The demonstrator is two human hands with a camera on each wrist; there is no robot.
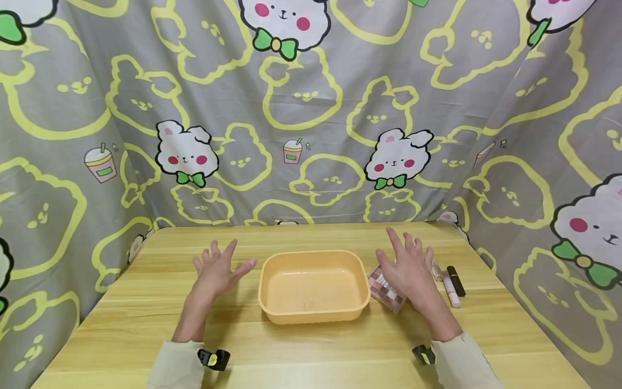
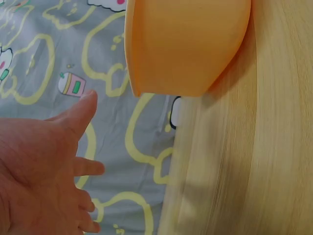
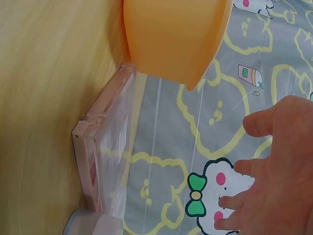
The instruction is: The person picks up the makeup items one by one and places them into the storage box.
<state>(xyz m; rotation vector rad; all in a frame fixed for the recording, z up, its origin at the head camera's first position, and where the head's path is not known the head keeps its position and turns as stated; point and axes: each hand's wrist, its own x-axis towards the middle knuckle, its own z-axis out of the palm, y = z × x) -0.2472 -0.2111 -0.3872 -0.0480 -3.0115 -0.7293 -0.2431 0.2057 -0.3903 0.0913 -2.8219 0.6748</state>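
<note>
I record two loose, cream-white fabric sleeves, one per arm. The cream-white fabric left sleeve (image 1: 176,364) is plain, with soft creases, and ends short of the wrist. The cream-white fabric right sleeve (image 1: 464,363) matches it in colour and ends likewise. I note a compact black block-shaped left wrist unit (image 1: 221,361) at the cuff, bearing a yellow patch (image 1: 212,359) beside small pale spots. The smaller-looking black right wrist unit (image 1: 424,355) carries a yellowish patch (image 1: 427,356); its finer markings I cannot read. Beyond the cuffs I find a bare left hand (image 1: 217,270) and a bare right hand (image 1: 410,273).
</note>
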